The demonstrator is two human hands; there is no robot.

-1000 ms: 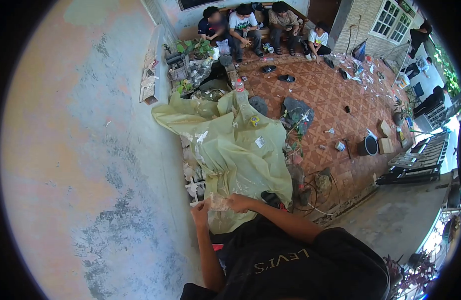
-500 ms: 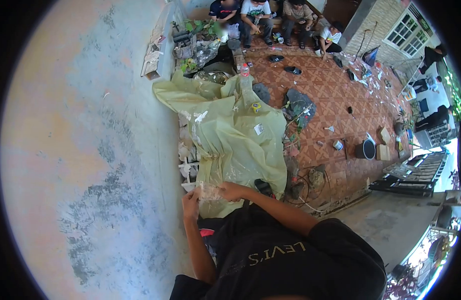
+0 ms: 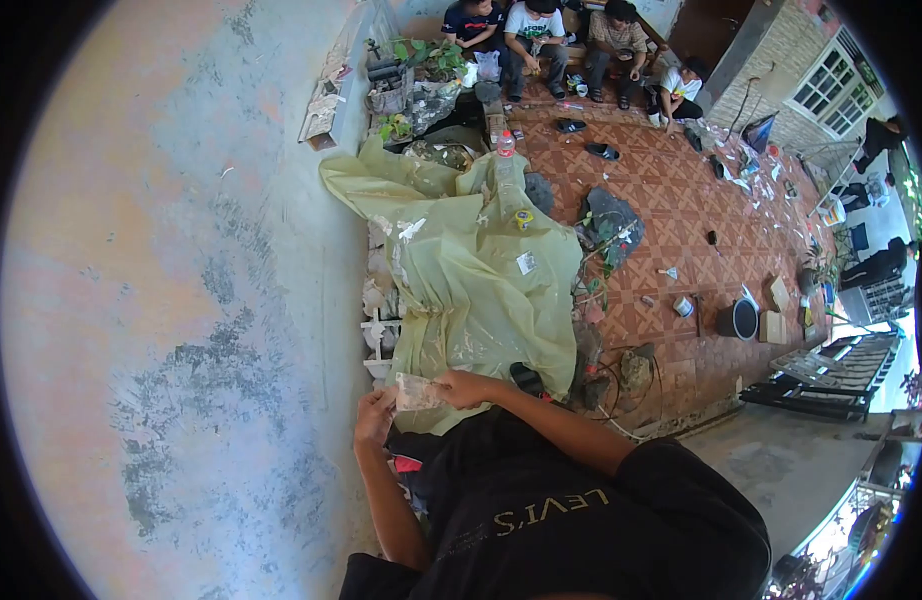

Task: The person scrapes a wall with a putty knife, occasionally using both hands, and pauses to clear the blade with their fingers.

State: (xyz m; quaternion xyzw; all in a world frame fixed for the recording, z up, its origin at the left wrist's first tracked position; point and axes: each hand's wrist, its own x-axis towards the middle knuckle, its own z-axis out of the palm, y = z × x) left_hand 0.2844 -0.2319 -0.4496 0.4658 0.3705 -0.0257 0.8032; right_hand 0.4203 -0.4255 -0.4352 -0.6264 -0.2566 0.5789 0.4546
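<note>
Both hands pinch a small clear plastic piece (image 3: pixel 417 392) near our chest: left hand (image 3: pixel 374 418) closed on its left end, right hand (image 3: pixel 463 388) on its right; we should pull evenly, above the yellow-green sheet (image 3: pixel 481 290)

The green sheet (image 3: pixel 481 270) covers whatever lies under it; only white bits (image 3: pixel 376 335) poke out along its left edge, too small to name. The clear scrap (image 3: pixel 418 392) between the hands is too blurred to identify, and how the fingers grip it cannot be told. The dark thing (image 3: pixel 527 378) behind the right forearm is half hidden. The seated people (image 3: pixel 571 40) at the top are cut off by the edge.
</note>
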